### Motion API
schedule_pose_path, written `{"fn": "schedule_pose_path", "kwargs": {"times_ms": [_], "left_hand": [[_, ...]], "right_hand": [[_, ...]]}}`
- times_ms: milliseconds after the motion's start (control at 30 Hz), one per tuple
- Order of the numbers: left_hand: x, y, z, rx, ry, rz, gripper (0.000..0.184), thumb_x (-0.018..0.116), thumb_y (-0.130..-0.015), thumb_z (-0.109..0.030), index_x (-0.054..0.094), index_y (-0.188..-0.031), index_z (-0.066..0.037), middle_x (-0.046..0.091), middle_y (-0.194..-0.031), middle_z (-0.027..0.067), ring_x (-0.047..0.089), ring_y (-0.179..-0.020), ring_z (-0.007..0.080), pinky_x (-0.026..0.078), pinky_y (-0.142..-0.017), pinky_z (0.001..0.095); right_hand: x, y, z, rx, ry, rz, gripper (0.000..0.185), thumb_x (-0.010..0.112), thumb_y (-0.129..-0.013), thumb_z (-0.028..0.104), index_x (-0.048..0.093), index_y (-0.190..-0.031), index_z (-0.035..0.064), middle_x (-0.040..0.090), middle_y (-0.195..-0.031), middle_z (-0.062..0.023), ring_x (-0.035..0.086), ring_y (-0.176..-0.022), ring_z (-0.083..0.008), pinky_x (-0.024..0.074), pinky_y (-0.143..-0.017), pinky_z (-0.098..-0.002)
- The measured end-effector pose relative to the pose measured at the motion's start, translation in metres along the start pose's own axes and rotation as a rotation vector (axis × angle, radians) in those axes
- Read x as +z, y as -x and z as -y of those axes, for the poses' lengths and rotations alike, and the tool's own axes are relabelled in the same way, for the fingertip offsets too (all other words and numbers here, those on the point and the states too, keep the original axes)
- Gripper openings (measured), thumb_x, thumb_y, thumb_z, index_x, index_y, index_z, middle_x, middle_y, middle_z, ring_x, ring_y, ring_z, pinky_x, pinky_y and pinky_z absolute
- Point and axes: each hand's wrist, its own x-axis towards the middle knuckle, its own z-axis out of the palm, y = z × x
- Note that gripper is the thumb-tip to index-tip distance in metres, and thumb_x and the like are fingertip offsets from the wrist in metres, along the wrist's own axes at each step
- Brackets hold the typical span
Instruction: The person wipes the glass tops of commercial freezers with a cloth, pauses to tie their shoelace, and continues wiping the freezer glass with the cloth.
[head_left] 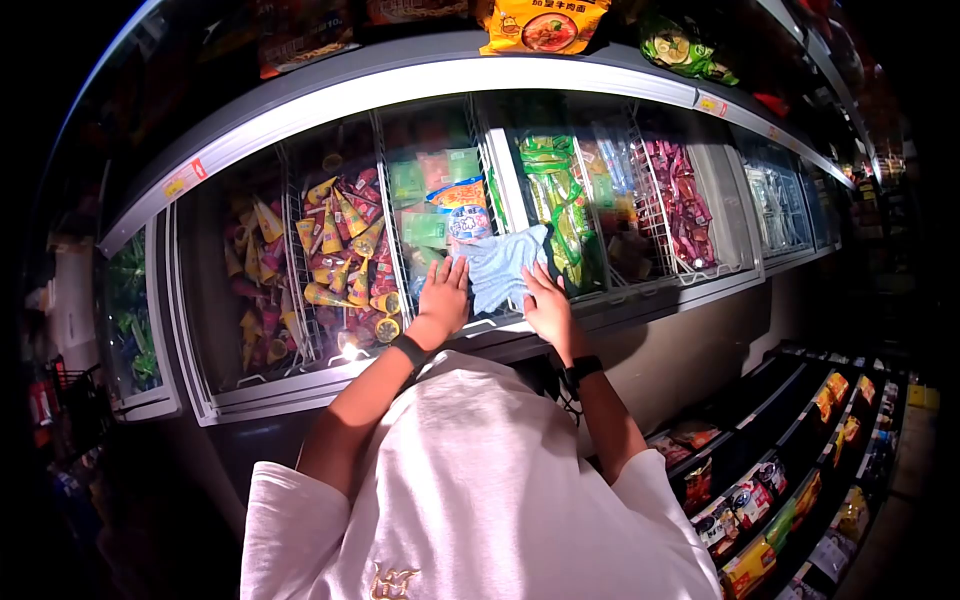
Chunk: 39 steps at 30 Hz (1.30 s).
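Observation:
A light blue cloth (pixel 497 262) lies spread and wrinkled over the freezer's glass top, across the frame between two lids. My left hand (pixel 446 295) rests at the cloth's left edge, palm down with its fingers stretched out. At the cloth's lower right edge is my right hand (pixel 546 303), its fingers extended and touching the fabric. Neither hand is wrapped around anything. Under the glass near the cloth are green packs (pixel 424 230), a blue-and-white round pack (pixel 468 224) and long green ice pops (pixel 552 195).
Yellow cone ice creams (pixel 340 225) fill wire baskets on the left; dark pink packs (pixel 682 200) lie on the right. A shelf above carries a yellow noodle bag (pixel 546 24) and a green bag (pixel 680 50). Lower right, a rack (pixel 770 400) holds rows of packaged snacks.

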Motion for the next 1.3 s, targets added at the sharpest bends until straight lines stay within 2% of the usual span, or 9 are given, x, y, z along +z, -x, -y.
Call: {"fn": "schedule_pose_path", "kwargs": {"times_ms": [200,300,433,700,833,900,1033,1167,1300], "left_hand": [[0.006,0.012,0.004,0.024,-0.002,-0.02,0.075,0.054,-0.092,-0.032,0.031,-0.156,0.0,0.027,-0.165,0.0127,0.025,-0.152,0.0314,0.012,-0.125,0.0508],[-0.008,-0.008,0.001,-0.038,0.048,0.059,0.075,0.054,-0.095,-0.037,0.03,-0.156,0.0,0.025,-0.166,0.013,0.023,-0.153,0.0305,0.012,-0.125,0.0504],[-0.011,-0.02,-0.001,-0.044,0.009,0.026,0.076,0.054,-0.094,-0.035,0.029,-0.157,0.0,0.024,-0.166,0.0122,0.022,-0.153,0.03,0.01,-0.125,0.0502],[0.01,0.014,0.006,-0.006,-0.006,-0.042,0.076,0.055,-0.092,-0.031,0.029,-0.156,0.0,0.023,-0.167,0.012,0.022,-0.153,0.03,0.01,-0.125,0.0495],[0.004,0.016,0.009,0.014,-0.028,-0.02,0.076,0.056,-0.094,-0.033,0.029,-0.156,0.0,0.022,-0.167,0.0124,0.022,-0.153,0.03,0.011,-0.125,0.0498],[0.002,0.007,0.008,-0.003,-0.003,-0.012,0.075,0.056,-0.094,-0.034,0.029,-0.156,0.0,0.023,-0.166,0.0126,0.023,-0.153,0.0303,0.011,-0.125,0.0515],[-0.001,-0.006,0.004,-0.03,-0.031,-0.003,0.076,0.056,-0.094,-0.036,0.029,-0.156,0.0,0.022,-0.167,0.0128,0.023,-0.153,0.0311,0.01,-0.124,0.0531],[0.002,0.0,0.001,-0.048,-0.033,-0.002,0.08,0.058,-0.093,-0.035,0.025,-0.158,-0.003,0.021,-0.167,0.0102,0.021,-0.154,0.0294,0.01,-0.125,0.0506],[0.008,0.015,0.0,-0.036,0.015,0.005,0.08,0.06,-0.092,-0.033,0.026,-0.158,-0.004,0.02,-0.168,0.0088,0.02,-0.154,0.029,0.011,-0.125,0.0491]], "right_hand": [[-0.002,0.006,-0.026,0.022,-0.039,0.004,0.058,0.061,-0.086,0.009,0.054,-0.144,0.0101,0.041,-0.157,-0.0153,0.038,-0.145,-0.035,0.0233,-0.117,-0.0637],[-0.01,-0.023,-0.018,0.125,-0.03,0.028,0.055,0.057,-0.091,0.017,0.051,-0.145,0.0064,0.035,-0.16,-0.0164,0.031,-0.149,-0.0346,0.0186,-0.119,-0.0613],[0.0,-0.04,-0.002,0.162,-0.06,0.004,0.055,0.058,-0.092,0.02,0.05,-0.145,0.0045,0.034,-0.16,-0.0185,0.03,-0.149,-0.0353,0.0183,-0.12,-0.0588],[-0.002,0.013,-0.002,0.026,-0.026,0.029,0.056,0.061,-0.089,0.013,0.052,-0.145,0.0098,0.038,-0.159,-0.0156,0.034,-0.148,-0.0323,0.0197,-0.119,-0.0602],[-0.01,0.015,-0.019,0.069,-0.07,0.062,0.056,0.058,-0.09,0.01,0.052,-0.145,0.0107,0.037,-0.16,-0.0132,0.032,-0.149,-0.0309,0.0176,-0.119,-0.0621],[-0.01,0.002,-0.017,0.109,-0.078,0.031,0.054,0.056,-0.092,0.011,0.051,-0.146,0.0111,0.036,-0.161,-0.0124,0.032,-0.15,-0.0302,0.0164,-0.119,-0.0618],[-0.003,-0.021,0.0,0.216,-0.078,0.01,0.055,0.057,-0.093,0.019,0.05,-0.146,0.006,0.033,-0.162,-0.0164,0.028,-0.151,-0.0322,0.0187,-0.12,-0.059],[0.01,-0.014,0.015,0.12,-0.045,-0.003,0.058,0.059,-0.09,0.021,0.051,-0.145,0.0052,0.035,-0.16,-0.0184,0.03,-0.15,-0.0335,0.0208,-0.119,-0.0598],[0.012,0.017,0.017,0.027,-0.006,0.035,0.052,0.061,-0.091,0.017,0.054,-0.142,0.0099,0.041,-0.157,-0.014,0.034,-0.148,-0.0313,0.019,-0.119,-0.0598]]}}
